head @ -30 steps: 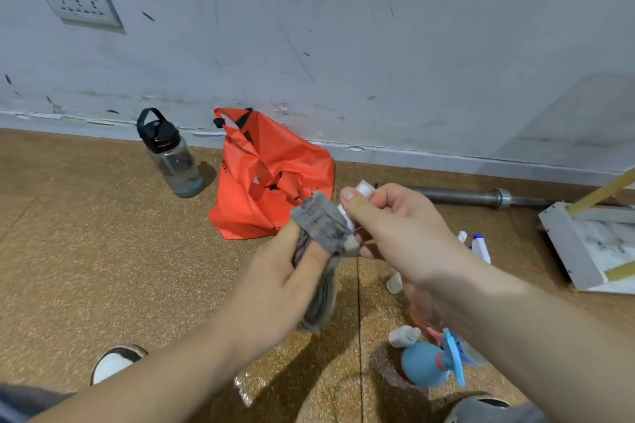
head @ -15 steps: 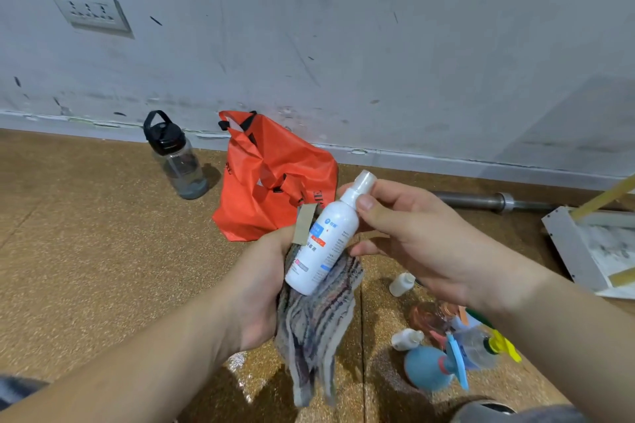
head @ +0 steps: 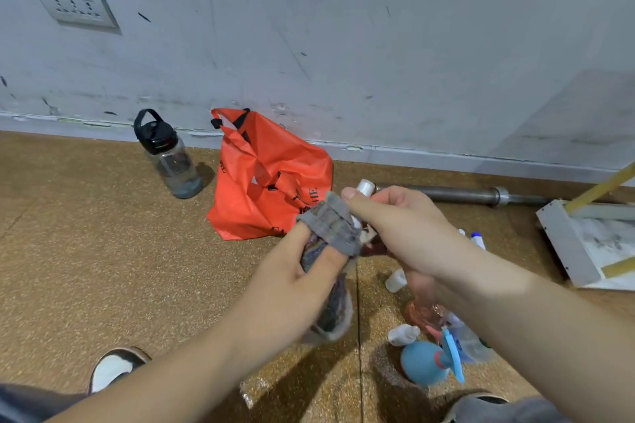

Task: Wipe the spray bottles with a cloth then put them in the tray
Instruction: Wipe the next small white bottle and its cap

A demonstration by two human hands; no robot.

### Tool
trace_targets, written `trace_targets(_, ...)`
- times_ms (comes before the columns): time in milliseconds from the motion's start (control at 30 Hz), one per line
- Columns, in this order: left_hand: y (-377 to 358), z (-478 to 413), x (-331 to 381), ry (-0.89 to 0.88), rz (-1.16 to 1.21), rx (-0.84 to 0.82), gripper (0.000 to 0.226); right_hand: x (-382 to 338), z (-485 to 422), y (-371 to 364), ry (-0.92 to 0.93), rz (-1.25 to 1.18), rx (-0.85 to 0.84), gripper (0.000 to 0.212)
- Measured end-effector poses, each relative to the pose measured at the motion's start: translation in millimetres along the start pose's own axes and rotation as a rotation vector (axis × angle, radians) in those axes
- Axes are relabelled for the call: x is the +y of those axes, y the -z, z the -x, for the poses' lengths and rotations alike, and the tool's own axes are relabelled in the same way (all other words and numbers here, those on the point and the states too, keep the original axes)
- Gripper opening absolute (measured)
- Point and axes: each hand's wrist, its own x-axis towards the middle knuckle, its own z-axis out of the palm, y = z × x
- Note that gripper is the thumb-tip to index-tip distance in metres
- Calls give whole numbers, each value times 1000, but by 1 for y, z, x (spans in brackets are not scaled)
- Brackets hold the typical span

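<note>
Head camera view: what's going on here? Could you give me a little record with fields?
left hand: grips the cloth against the spray bottle
right hand: holds the spray bottle near its cap
tray: on the floor, far right
other bottles: on the floor, lower right
nearby: orange bag and water bottle by the wall
stage: wiping; bottle not yet in tray
</note>
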Motion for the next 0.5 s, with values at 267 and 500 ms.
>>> trace_targets(267, 23, -8, 25, 490, 803, -359, 45, -20, 3, 23, -6, -181, -474, 27)
trace_targets(500, 11, -5, 22, 240, 332, -147, 23, -9, 6, 8, 127, -4, -225, 29)
